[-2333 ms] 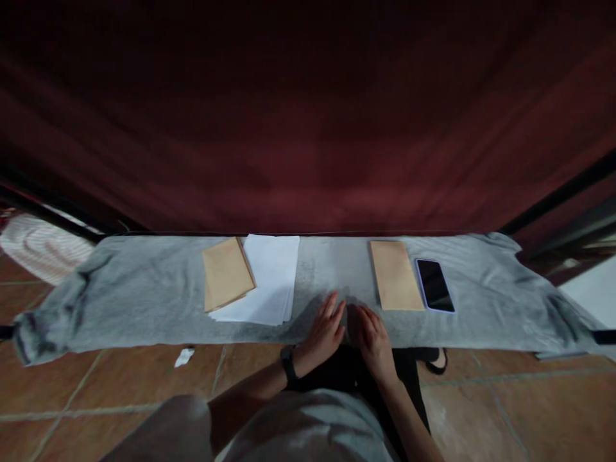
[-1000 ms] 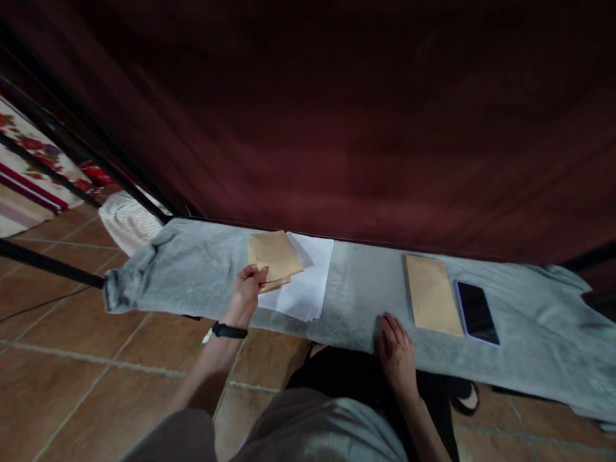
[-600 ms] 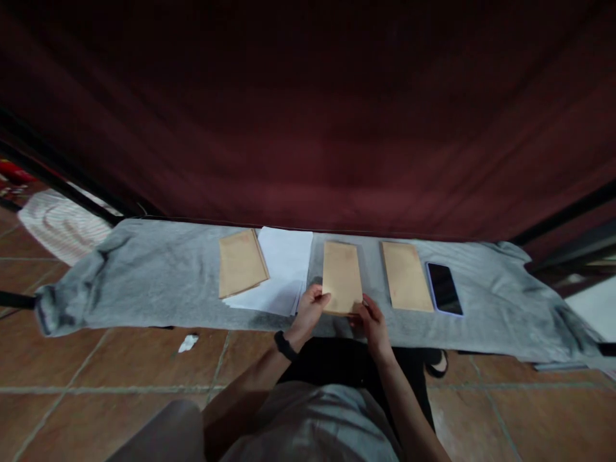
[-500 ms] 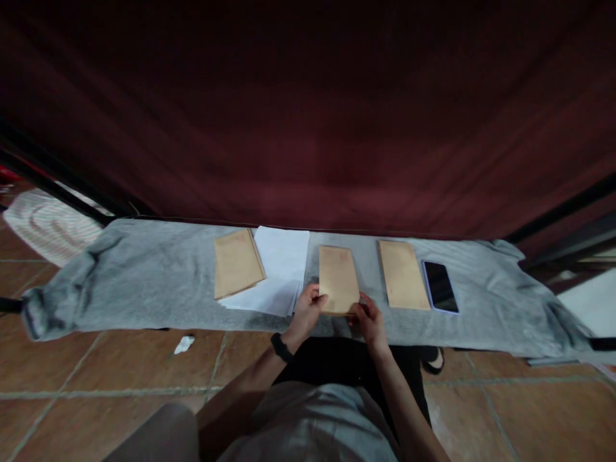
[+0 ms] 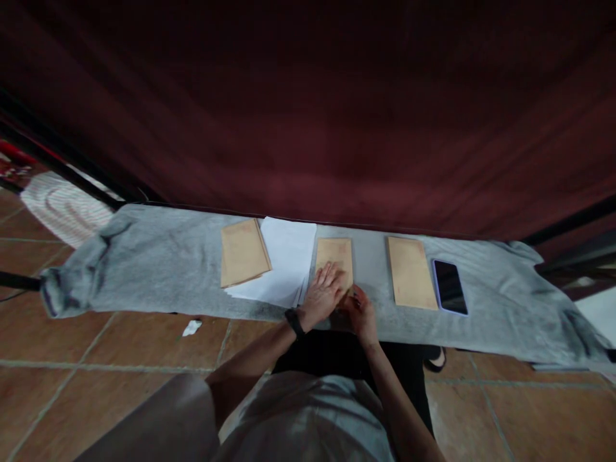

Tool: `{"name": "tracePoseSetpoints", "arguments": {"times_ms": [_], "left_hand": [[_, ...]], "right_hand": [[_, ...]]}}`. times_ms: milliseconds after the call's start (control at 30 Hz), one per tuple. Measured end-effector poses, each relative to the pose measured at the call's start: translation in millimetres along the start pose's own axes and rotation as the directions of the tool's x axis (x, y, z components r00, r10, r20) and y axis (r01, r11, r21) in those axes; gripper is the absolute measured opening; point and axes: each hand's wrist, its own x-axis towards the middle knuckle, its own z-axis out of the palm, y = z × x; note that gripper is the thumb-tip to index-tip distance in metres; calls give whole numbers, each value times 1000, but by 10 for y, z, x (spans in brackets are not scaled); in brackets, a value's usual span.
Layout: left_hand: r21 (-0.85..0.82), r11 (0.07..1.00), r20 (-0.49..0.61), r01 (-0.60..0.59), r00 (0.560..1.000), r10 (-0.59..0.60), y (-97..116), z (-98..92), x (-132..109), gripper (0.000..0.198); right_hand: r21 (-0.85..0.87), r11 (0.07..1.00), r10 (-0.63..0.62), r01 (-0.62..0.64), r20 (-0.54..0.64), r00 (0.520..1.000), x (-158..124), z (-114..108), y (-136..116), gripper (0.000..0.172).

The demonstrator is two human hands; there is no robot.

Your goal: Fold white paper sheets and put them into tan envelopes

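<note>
A brown envelope (image 5: 335,253) lies lengthwise on the grey cloth (image 5: 158,263) in front of me. My left hand (image 5: 323,292) rests flat on its near half, fingers stretched out. My right hand (image 5: 357,307) is curled at the envelope's near right corner and seems to pinch its edge. A stack of brown envelopes (image 5: 242,251) sits to the left, partly on a pile of white sheets (image 5: 285,260). Another brown envelope (image 5: 410,272) lies to the right.
A dark phone (image 5: 449,287) lies right of the right envelope. A dark red curtain (image 5: 308,115) hangs behind the cloth-covered surface. Below are terracotta floor tiles (image 5: 96,346) with a white paper scrap (image 5: 191,328). My knees and grey shirt fill the bottom.
My left hand took one envelope from the left stack and brought it to the middle. Both hands held its near end; now the left palm lies flat on it.
</note>
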Motion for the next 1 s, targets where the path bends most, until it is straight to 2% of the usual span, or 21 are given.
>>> {"name": "tracePoseSetpoints", "arguments": {"times_ms": [133,267,367,533,600,733,1000], "left_hand": [[90,996,39,-5,999,2,-46,134,225,50],[100,994,42,-35,999,31,-113,203,376,52],[92,994,36,-59,998,56,-163,219,442,53],[84,991,54,-101,994,96,-247,199,561,54],[90,990,63,-109,993,103,-275,192,623,55],[99,988,83,-115,991,107,-335,200,755,57],[75,986,79,-148,987,142,-511,222,1021,58]], "right_hand": [[-297,936,-222,191,-74,972,-96,-22,14,47],[-520,816,-309,252,-24,951,-234,7,-20,45],[-618,721,-373,312,33,927,-330,39,-53,41],[-719,572,-470,395,107,876,-400,4,-21,44],[-720,540,-488,436,155,859,-404,-30,27,46],[-685,531,-508,499,214,834,-406,-73,126,48],[-676,552,-498,488,203,843,-401,-59,182,51]]}}
